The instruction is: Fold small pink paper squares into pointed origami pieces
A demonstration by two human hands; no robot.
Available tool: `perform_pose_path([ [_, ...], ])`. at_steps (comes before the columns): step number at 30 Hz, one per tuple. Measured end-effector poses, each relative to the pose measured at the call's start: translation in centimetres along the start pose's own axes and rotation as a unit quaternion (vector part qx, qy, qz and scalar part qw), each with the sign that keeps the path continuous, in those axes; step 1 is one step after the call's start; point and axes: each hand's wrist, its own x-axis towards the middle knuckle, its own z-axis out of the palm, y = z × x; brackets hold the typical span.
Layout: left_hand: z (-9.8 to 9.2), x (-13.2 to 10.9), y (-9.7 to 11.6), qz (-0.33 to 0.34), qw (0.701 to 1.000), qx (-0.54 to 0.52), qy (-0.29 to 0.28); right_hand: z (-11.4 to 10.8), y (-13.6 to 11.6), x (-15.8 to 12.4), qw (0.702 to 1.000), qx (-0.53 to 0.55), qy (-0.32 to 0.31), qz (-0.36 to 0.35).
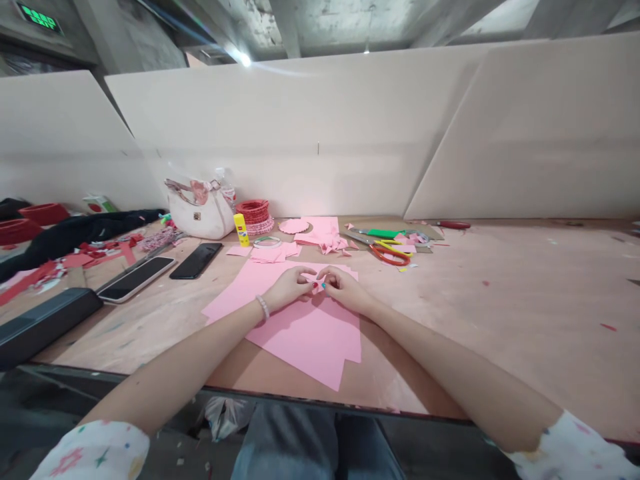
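Note:
Between my two hands is a small folded piece of pink paper (316, 283), pinched from both sides. My left hand (293, 285) grips its left edge, thumb and fingers closed. On the other side, my right hand (343, 287) holds the right edge between fingertips. The paper's exact shape is partly hidden by my fingers. Both hands are just above large sheets of pink paper (310, 340) that lie overlapped on the table. Behind the hands lie small cut pink paper pieces (275, 252) and a scalloped pink paper circle (294, 227).
Scissors with orange handles (390, 255) and a green-handled tool (385, 233) lie at back right. A yellow glue stick (241, 230), red cord coil (253, 211) and white handbag (203, 210) stand at back left. Two phones (196, 261) and a dark box (47, 323) lie left.

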Motion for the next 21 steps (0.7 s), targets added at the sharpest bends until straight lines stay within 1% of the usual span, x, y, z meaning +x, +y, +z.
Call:
perform_pose_path([
  [2,0.08,-0.02,-0.02,0.003,1.000,0.007,-0.002,0.04,-0.16,0.02,0.999,0.036,-0.017,0.014],
  [5,0.25,0.04,-0.18,0.013,1.000,0.026,0.011,0.04,-0.41,0.06,0.995,0.086,-0.046,0.030],
  [9,0.52,-0.06,-0.21,0.041,0.997,0.070,0.020,-0.11,-0.61,0.14,0.992,0.104,-0.060,0.031],
  [13,0.85,-0.38,-0.17,0.078,0.991,0.110,0.003,-0.15,-0.71,0.24,0.997,0.063,-0.040,-0.008],
  [16,1.01,-0.52,-0.38,0.104,0.985,0.137,-0.009,-0.09,-0.64,0.25,1.000,0.016,-0.004,0.000],
  [18,0.99,-0.56,-0.54,0.105,0.985,0.139,-0.016,-0.05,-0.53,0.20,1.000,-0.020,0.020,0.001],
  [21,0.85,-0.61,-0.57,0.082,0.991,0.099,-0.031,0.00,-0.50,0.08,0.996,-0.085,0.029,-0.018],
])
